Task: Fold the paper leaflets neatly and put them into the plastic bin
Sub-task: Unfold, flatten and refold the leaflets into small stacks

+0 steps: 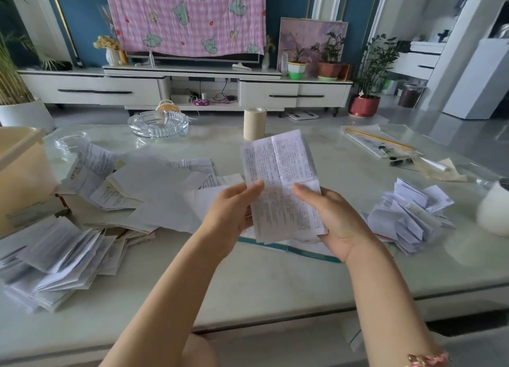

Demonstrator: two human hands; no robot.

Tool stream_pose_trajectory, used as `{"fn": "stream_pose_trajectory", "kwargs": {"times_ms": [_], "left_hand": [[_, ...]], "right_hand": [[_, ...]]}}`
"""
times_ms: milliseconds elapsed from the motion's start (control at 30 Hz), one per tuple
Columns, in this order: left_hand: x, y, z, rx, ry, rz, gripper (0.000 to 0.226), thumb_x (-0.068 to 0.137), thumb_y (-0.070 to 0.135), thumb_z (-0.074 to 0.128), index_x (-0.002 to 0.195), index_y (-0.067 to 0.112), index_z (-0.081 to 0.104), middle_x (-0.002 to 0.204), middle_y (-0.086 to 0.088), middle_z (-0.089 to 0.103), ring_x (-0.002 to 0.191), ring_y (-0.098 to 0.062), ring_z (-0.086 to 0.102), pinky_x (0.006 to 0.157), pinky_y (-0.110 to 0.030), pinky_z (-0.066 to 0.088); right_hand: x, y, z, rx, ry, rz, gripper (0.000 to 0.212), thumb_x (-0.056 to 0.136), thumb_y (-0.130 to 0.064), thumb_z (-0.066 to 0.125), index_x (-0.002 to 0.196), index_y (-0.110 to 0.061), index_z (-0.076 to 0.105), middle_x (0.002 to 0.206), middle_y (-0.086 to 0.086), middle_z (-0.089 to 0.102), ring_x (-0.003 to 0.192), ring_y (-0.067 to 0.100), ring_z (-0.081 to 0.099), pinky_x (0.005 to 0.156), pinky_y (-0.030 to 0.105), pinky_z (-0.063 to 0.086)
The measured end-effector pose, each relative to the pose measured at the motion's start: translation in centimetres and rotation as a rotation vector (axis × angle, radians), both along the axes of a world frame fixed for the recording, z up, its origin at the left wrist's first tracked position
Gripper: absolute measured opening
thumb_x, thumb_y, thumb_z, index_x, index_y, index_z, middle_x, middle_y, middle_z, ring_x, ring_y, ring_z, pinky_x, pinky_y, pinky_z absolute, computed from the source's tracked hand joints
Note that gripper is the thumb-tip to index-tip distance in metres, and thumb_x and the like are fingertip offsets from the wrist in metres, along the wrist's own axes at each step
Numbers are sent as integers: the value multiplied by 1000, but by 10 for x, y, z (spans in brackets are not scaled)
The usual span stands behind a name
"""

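A creased printed leaflet (281,174) is held upright above the middle of the table. My left hand (231,215) pinches its left edge, thumb on the front. My right hand (327,218) grips its lower right side, thumb across the paper. A spread of unfolded leaflets (154,190) covers the table to the left. Folded leaflets lie in a heap at the near left (60,264) and in another heap at the right (410,218). The cream plastic bin (19,174) stands at the far left edge of the table.
On the pale table (275,278) stand a glass ashtray (158,124), a smaller glass dish (70,143), a beige roll (254,123), and a white pot (493,209) at the right edge. Flat packets with pens (385,146) lie at the back right. A teal-edged booklet (303,252) lies under my hands.
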State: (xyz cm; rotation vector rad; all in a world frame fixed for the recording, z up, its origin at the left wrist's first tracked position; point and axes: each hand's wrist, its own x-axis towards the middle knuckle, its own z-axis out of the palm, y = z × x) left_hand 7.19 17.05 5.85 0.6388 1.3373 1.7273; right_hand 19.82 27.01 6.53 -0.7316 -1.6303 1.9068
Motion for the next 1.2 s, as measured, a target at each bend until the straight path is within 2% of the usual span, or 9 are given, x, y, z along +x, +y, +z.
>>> {"fn": "stream_pose_trajectory", "kwargs": {"times_ms": [200,367,500,567,633,700,867,1000,1200], "left_hand": [[5,2,0,-46,260,152,7,88,9,62,81,10,63,84,-6,70,77,-21,68,69,-30,59],[6,3,-1,-30,201,103,14,87,-3,56,88,8,65,81,-4,70,70,-16,65,65,-25,54],[6,2,7,22,-148,43,30,87,2,35,77,7,63,83,-9,71,79,-24,64,73,-33,53],[5,0,10,25,-284,-21,27,91,18,40,76,9,60,84,-12,69,78,-27,62,73,-35,51],[5,-3,7,-89,-140,-114,27,90,35,52,81,11,61,78,-7,66,67,-21,62,57,-26,51],[7,-3,2,-181,64,-214,21,86,30,61,90,11,67,81,-4,68,66,-15,65,55,-21,51],[9,-1,-4,-164,112,-62,6,85,14,64,85,9,67,74,-3,65,60,-11,61,53,-18,49],[8,2,-3,-137,115,125,8,90,15,59,83,10,61,76,-6,60,68,-17,57,62,-25,48],[13,7,0,23,9,71,12,89,18,60,82,10,65,78,-5,65,75,-16,60,72,-22,48]], "right_hand": [[8,2,1,265,-133,-177,17,89,-22,62,89,-7,70,94,14,72,93,31,67,88,47,51],[15,4,7,144,-64,-58,17,90,-1,51,96,-9,65,96,11,70,90,27,67,83,45,52],[20,4,8,123,-24,-47,31,86,7,37,72,-10,59,68,3,58,64,15,54,53,22,47],[23,2,9,153,-14,-36,47,83,15,32,56,-14,58,61,-1,56,58,11,51,47,17,41],[24,2,8,241,-64,-19,59,79,21,30,42,-18,55,56,-3,51,58,11,47,46,15,34],[23,0,8,317,-112,-9,60,78,21,29,39,-18,54,55,-5,49,60,11,43,46,14,31],[18,0,5,245,-99,-178,33,89,4,42,79,-19,64,77,-4,64,67,10,55,56,20,42],[18,4,8,341,27,-520,24,87,1,52,82,-21,60,86,-3,64,76,3,57,66,8,45],[7,-15,4,412,-98,-60,23,88,-22,63,110,-22,58,103,-11,64,90,-5,59,77,7,44]]}}
